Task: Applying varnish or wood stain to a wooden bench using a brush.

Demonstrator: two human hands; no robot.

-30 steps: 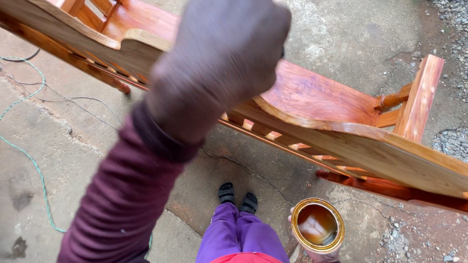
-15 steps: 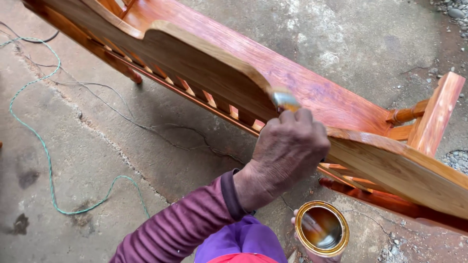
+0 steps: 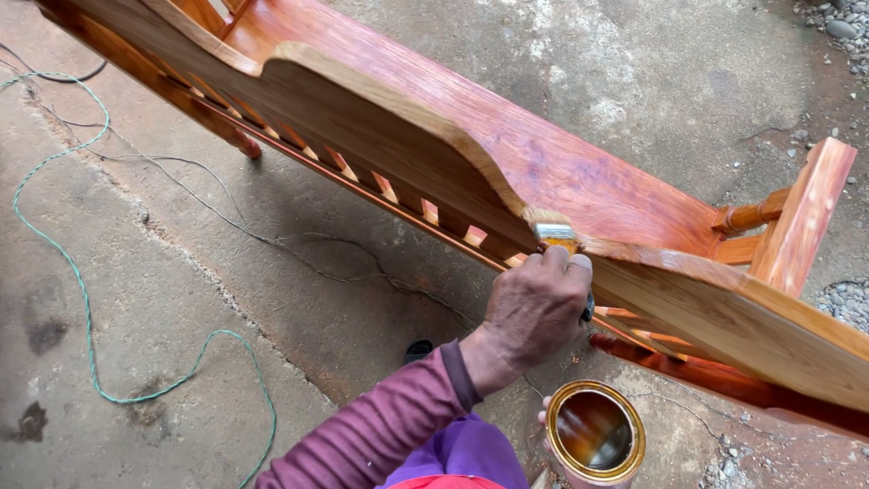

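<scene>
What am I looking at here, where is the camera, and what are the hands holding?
There is no machine here: a person works with bare hands, and the one camera sits on their head, looking down past their purple-clad legs to a concrete floor.

Across the picture runs a long wooden bench, reddish-orange and glossy, with a curved backrest, slats and a turned armrest post on the right.

The hand in the maroon sleeve, which looks like the right hand, grips a paintbrush; only its metal band and a bit of its bristles show, pressed against the backrest's top edge.

Below, fingertips of the other hand, the left hand, show at the side of an open round tin with a gold rim and brown liquid inside, probably varnish.

A green cord and thin dark wires lie on the floor.
</scene>
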